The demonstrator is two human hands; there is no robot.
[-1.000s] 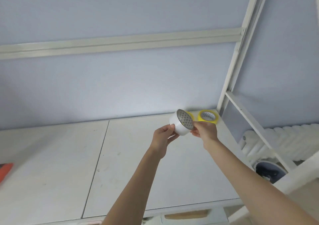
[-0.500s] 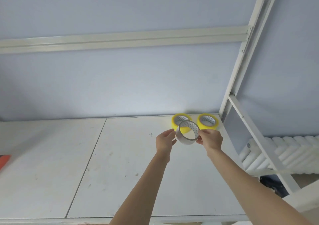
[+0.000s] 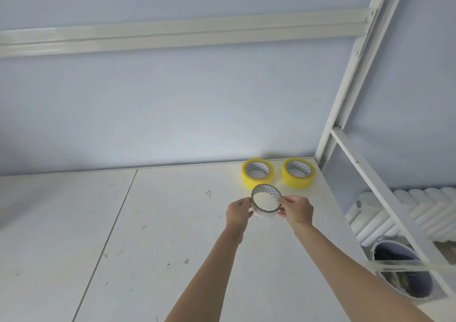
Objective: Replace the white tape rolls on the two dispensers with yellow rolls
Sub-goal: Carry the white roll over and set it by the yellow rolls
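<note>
While both arms reach over the white table (image 3: 172, 235), the left hand (image 3: 237, 212) and right hand (image 3: 297, 210) pinch the white tape roll (image 3: 265, 213) between curled fingers, just in front of the nearer yellow roll (image 3: 257, 173); the second yellow roll (image 3: 298, 172) lies beside it. Whether the white roll touches the table cannot be told.

The held roll (image 3: 265, 213) is white, its core printed with a grey-and-white pattern. Two yellow rolls (image 3: 257, 174) (image 3: 298, 172) carry the same patterned cores. The table (image 3: 148, 235) is white with dark scuffs; the wall (image 3: 172, 111) is pale blue.
</note>
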